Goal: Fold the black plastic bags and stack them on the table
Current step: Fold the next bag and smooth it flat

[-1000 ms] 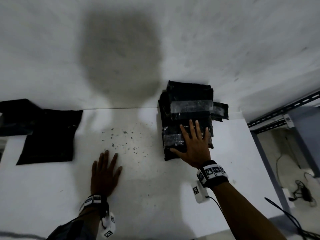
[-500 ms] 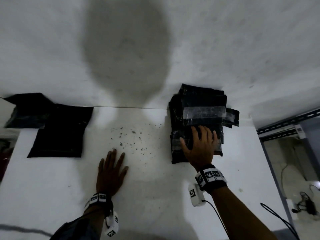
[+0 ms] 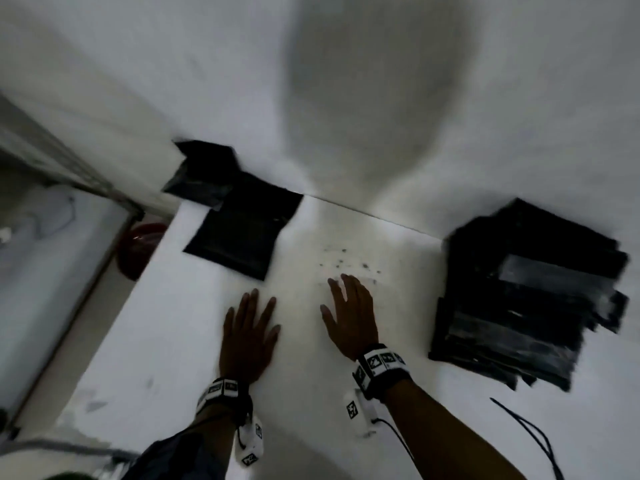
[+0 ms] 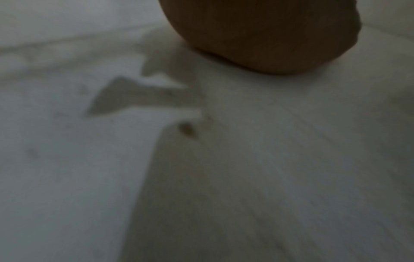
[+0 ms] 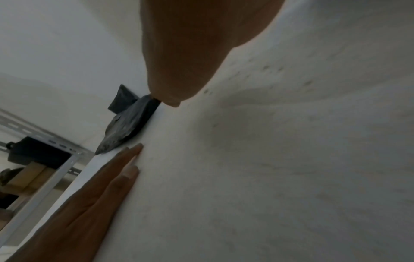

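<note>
Black folded stack [image 3: 523, 299] released; right hand [image 3: 349, 317] now on table [image 3: 166, 334].

A white desk [image 3: 180, 341] set against a white wall carries a stack of folded black bags [image 3: 526, 299] at its right, flat unfolded black bags [image 3: 242, 237] at its far left corner, dark specks [image 3: 346, 263] between them, and a black cable [image 3: 533, 431] near its front right.
</note>
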